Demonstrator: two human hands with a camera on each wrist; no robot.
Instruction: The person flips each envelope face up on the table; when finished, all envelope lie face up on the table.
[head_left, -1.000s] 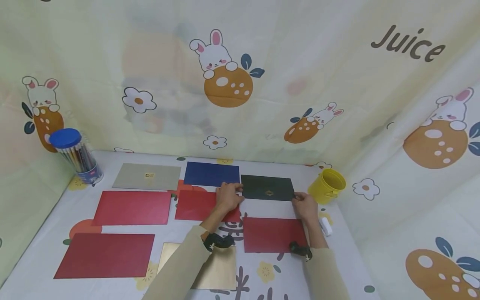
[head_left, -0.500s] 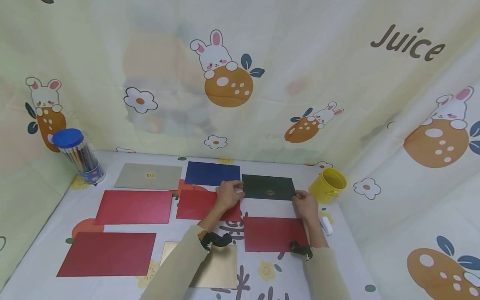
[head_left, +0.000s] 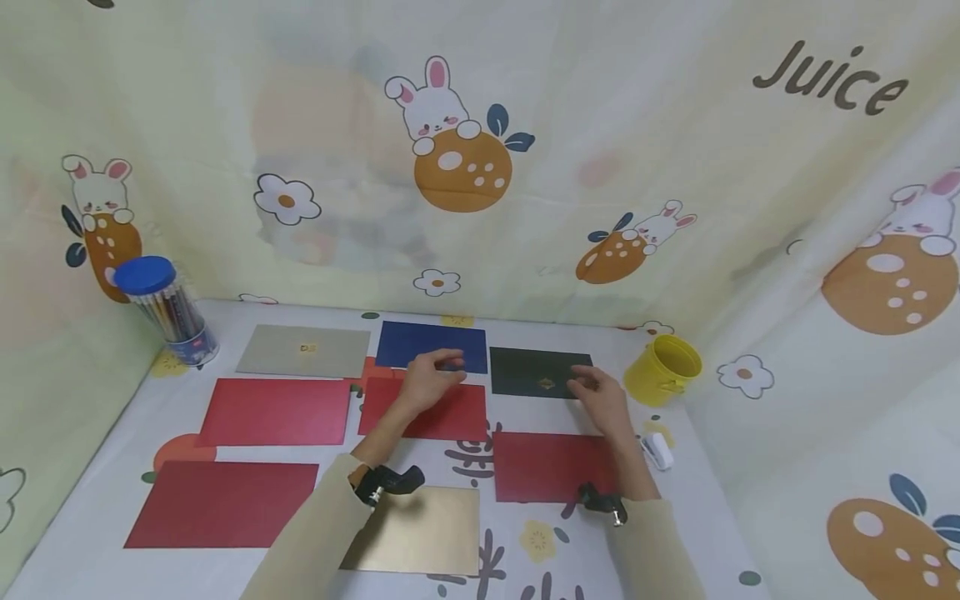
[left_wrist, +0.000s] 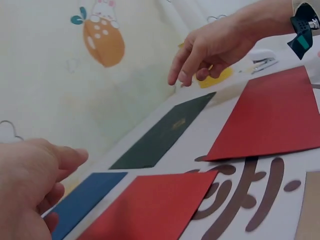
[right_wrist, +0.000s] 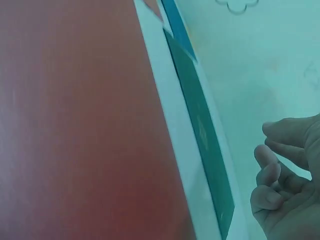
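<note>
Only readable word: "Juice", dark brown handwritten-style lettering, upper right of head view, printed on the pale cartoon backdrop cloth (head_left: 829, 79). Small gold emblem on the dark green card (head_left: 542, 372), centre of frame, & another on the grey card (head_left: 303, 351) left of centre; both too small to read. Label on the pencil tub (head_left: 171, 311), far left, not legible.

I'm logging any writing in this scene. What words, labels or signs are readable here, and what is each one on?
"Juice": printed in dark letters on the backdrop cloth, upper right.
Gold emblem on the dark green card: too small to read.
Small mark on the grey card: too small to read.
Label on the pencil tub: blurred, unreadable.
No other text is visible.
</note>
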